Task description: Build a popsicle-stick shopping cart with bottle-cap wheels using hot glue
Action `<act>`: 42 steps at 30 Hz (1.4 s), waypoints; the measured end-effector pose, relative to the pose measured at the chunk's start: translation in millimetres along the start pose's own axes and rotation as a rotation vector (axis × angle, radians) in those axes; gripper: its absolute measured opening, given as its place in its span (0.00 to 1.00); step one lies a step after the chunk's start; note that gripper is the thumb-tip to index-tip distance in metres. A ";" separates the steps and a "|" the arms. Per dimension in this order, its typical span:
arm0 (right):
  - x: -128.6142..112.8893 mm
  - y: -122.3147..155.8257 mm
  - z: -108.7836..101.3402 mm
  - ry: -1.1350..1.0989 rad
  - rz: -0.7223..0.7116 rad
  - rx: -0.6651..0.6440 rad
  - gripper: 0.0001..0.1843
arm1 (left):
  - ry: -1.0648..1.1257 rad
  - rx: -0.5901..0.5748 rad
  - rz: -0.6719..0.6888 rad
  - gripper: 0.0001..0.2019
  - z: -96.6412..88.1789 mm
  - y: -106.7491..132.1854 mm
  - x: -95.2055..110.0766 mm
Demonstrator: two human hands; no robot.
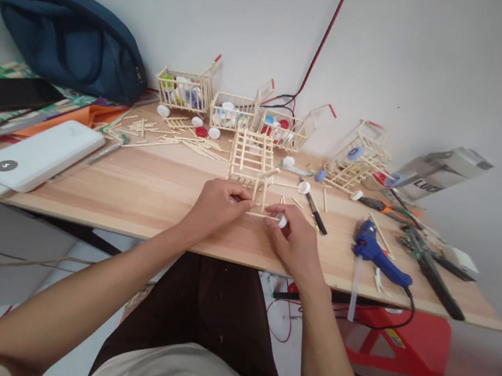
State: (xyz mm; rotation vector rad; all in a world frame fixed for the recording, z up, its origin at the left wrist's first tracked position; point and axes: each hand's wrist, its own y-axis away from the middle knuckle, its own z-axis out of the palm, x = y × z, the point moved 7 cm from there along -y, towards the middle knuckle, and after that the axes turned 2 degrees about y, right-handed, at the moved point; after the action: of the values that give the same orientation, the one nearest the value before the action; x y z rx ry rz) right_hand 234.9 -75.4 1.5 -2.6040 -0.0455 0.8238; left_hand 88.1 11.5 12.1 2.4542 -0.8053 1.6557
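A small cart frame of thin wooden sticks (251, 158) stands on the wooden table (139, 188) in the middle. My left hand (217, 204) is closed on the frame's lower sticks at its near side. My right hand (293, 239) pinches a small white bottle cap (281, 219) against the end of a stick at the frame's bottom right. The two hands almost touch.
Three finished stick carts (185, 91) filled with caps line the wall, a fourth (355, 159) lies tilted at right. Loose sticks (192, 142), caps, a black knife (316, 214), a blue glue gun (375, 252), pliers, a white power bank (36, 153), a blue bag (71, 38).
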 end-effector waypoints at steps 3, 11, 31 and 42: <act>-0.7 0.4 -0.3 -0.001 -0.008 -0.001 0.09 | 0.008 -0.010 0.008 0.06 0.9 -1.0 -1.0; -2.4 0.3 -0.5 -0.028 -0.009 -0.017 0.06 | 0.005 -0.039 0.044 0.06 2.2 -0.8 0.3; -1.0 -0.2 1.2 -0.057 -0.019 -0.016 0.02 | 0.054 -0.058 0.033 0.06 4.7 -3.6 -5.3; -0.3 0.4 3.1 -0.033 -0.019 -0.031 0.03 | 0.086 -0.088 0.036 0.09 6.5 -6.1 -6.8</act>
State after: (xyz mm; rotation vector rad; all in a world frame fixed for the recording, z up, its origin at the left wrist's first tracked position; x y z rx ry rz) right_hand 232.9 -74.6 -0.8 -2.6148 -0.0926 0.8667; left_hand 94.4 17.1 4.7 2.3069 -0.8952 1.6870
